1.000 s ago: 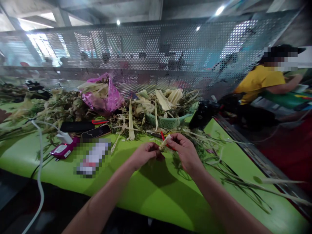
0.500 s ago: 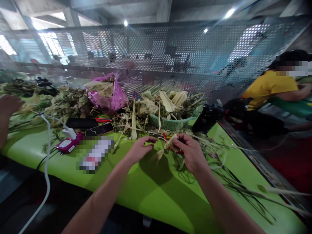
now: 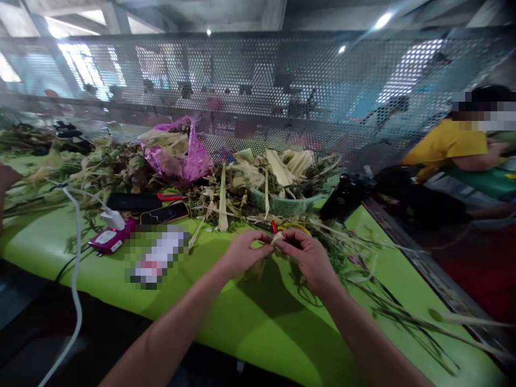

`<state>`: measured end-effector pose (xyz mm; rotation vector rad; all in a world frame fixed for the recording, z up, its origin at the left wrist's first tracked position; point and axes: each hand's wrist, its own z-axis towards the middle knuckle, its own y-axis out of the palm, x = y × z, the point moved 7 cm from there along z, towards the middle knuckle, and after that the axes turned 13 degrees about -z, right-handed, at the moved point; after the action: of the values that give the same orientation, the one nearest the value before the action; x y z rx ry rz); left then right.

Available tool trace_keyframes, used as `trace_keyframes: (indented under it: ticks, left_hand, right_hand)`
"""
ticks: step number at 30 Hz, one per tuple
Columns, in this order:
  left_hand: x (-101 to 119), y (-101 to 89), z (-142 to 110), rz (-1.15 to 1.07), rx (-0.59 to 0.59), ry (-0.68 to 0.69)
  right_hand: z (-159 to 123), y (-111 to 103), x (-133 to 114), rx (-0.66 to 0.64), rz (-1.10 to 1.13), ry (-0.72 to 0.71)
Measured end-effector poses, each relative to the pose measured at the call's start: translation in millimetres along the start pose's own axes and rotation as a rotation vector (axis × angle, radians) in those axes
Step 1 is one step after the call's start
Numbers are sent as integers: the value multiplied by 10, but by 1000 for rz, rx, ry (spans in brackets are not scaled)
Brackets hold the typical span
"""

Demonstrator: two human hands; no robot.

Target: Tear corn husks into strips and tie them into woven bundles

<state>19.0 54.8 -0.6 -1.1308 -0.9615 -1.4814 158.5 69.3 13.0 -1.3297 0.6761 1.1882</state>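
Observation:
Between my hands is a small pale piece of dried husk [image 3: 277,239], partly covered by the fingers. My right hand [image 3: 309,258] pinches it between thumb and fingertips. The thumb and forefinger of my left hand [image 3: 245,251] close on its other side, and a thin, blurred part hangs below them. Just behind the fingers are a red handle [image 3: 274,227] and a yellow-handled tool [image 3: 300,228], partly hidden. Both hands are slightly above the green tabletop [image 3: 258,322].
A green basket [image 3: 282,206] of dried husks stands at the back, beside a pink plastic bag [image 3: 195,161] of husks. Phones [image 3: 164,214], a purple power strip [image 3: 108,242] and a black object [image 3: 342,196] lie around. Another person's hand [image 3: 7,177] is far left; a yellow-shirted person [image 3: 451,142] sits right.
My left hand has moved right and closed on the husk piece. My right hand has shifted slightly left and down with it. The other person's hand at far left has drawn back.

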Motion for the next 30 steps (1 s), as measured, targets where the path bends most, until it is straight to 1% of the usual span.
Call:
trace_keyframes:
  ticks: [2, 5, 8, 10, 12, 14, 17, 20, 22, 25, 28, 30]
  left_hand:
    - [-63, -36, -1, -138, 41, -70]
    - [-142, -115, -24, -357, 173, -156]
    - [-167, -166, -46, -452, 269, -178]
    - [-165, -173, -52, -465, 290, -178]
    - [-154, -152, -49, -446, 274, -173]
    - [-128, -114, -43, -388, 233, -160]
    - [-39, -66, -37, -222, 185, -87]
    - [20, -32, -41, -128, 160, -42]
    - [-5, -11, -45, -151, 139, -64]
    - [-57, 5, -49, -153, 119, -67]
    - [-37, 2, -59, -12, 118, 8]
    - [20, 6, -74, 131, 115, 65]
  right_hand:
    - [-2, 30, 4, -30, -13, 7]
    - [-5, 75, 38, -59, -60, 37]
    - [-5, 108, 61, -69, -93, 23]
    - [-7, 128, 69, -89, -109, 14]
    - [-13, 129, 64, -99, -127, 14]
    - [-21, 107, 42, -81, -113, 10]
    - [-39, 63, 3, -28, -52, -13]
    - [-63, 9, -14, 50, -103, -43]
    - [-83, -30, -52, 108, -190, -98]
    - [-118, -67, -171, 175, -313, -247]
    - [-135, -66, -259, 194, -370, -373]
    - [-126, -54, -255, 188, -366, -394]
